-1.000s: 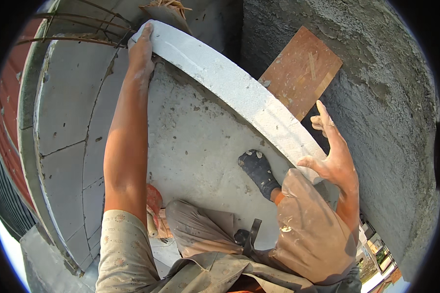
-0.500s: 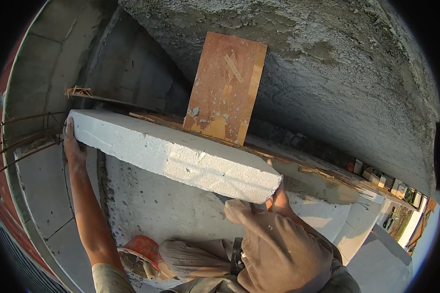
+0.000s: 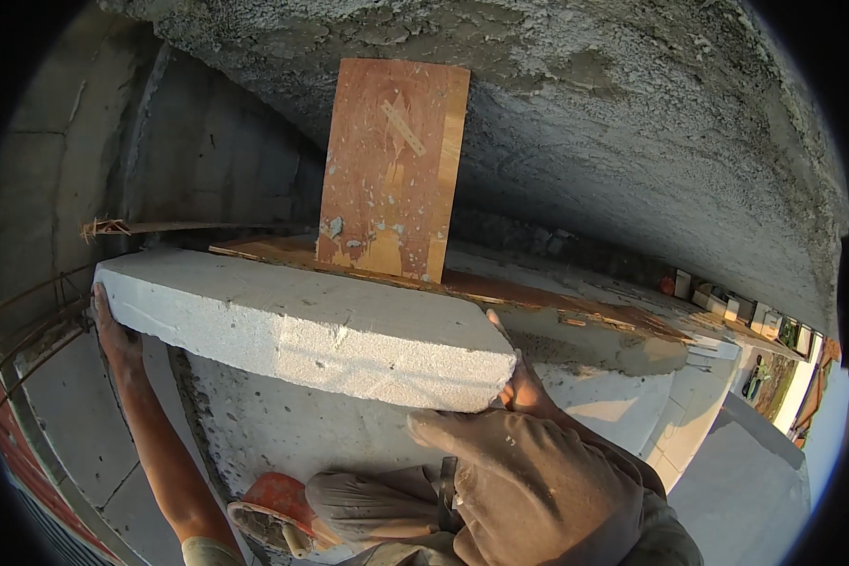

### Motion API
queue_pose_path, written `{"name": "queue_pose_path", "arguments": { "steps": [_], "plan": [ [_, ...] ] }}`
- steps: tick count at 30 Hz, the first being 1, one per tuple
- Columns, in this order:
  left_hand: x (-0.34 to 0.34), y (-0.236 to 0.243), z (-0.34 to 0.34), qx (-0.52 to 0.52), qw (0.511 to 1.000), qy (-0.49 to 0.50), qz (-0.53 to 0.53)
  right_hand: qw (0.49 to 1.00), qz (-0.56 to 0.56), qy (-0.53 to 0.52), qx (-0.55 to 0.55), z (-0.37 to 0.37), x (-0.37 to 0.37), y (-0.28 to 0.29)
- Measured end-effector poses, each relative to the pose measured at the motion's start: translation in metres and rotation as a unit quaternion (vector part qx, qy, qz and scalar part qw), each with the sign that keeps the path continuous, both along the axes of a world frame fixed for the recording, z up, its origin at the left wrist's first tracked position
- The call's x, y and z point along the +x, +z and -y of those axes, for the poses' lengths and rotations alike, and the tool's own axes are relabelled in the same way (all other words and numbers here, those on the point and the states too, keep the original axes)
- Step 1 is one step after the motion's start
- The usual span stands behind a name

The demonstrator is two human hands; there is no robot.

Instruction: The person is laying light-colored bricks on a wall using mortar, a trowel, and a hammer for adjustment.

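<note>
A long, pale grey concrete block lies across the middle of the view, its rough front face lit by the sun. My left hand grips its left end, with the fingers partly hidden along the edge. At the opposite end, my right hand holds the block's right corner, and the fingertips show just beyond it. Behind the block, a reddish-brown plywood board stands upright, spattered with mortar. The block's far edge runs close to the board's foot; whether they touch I cannot tell.
A red bucket with a tool handle in it stands near my knee. Rusty rebar juts out at the left. Rough grey plaster covers the surface overhead and beyond. A wooden plank stretches to the right behind the block.
Both hands still hold the block. The block sits lower and further left in view and slopes less. The board and surroundings have also shifted left as the view turned.
</note>
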State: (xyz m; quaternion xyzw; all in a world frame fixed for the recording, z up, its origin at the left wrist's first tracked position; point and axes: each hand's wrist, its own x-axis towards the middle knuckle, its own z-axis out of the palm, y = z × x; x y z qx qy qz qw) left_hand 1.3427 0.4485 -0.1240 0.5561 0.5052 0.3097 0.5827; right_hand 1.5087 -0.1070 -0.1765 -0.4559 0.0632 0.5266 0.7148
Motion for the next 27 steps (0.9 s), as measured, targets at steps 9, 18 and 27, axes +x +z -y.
{"name": "queue_pose_path", "arguments": {
  "steps": [9,18,27],
  "plan": [
    [0.0,0.003,0.002,0.013,1.0,0.025,-0.009,0.999,0.032,-0.014,-0.031,-0.001,-0.007,-0.007],
    [0.006,-0.012,0.004,0.014,1.0,0.011,0.021,0.984,-0.081,0.034,-0.156,0.031,-0.024,-0.074],
    [0.004,0.005,0.009,0.022,0.998,0.06,0.012,0.993,-0.024,-0.058,-0.095,0.033,-0.022,-0.074]
  ]
}}
